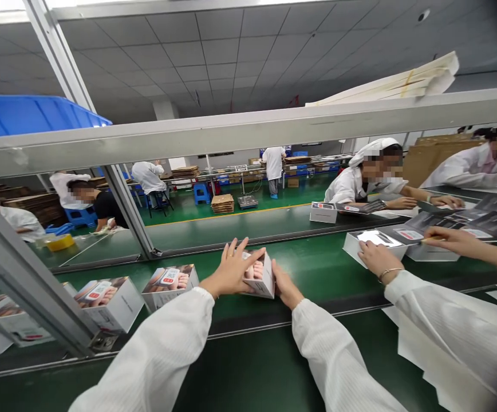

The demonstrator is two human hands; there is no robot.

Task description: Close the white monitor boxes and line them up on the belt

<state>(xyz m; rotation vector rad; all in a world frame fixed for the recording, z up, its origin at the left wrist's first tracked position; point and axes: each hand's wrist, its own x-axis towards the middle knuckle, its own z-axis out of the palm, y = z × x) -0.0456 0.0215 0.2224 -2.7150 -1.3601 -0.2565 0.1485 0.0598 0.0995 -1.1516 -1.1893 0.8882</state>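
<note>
My left hand [228, 271], fingers spread, touches 1 photo-printed carton [263, 277]; right hand [287, 288] against its side, can't tell finger closure.

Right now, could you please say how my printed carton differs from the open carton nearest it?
The printed carton looks shut; the open carton shows white contents. Your left hand and right hand touch the printed carton; a co-worker's hand touches the open carton. Both have white sides.

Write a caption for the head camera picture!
Left hand and right hand on a printed box, with more boxes to the left.
</note>
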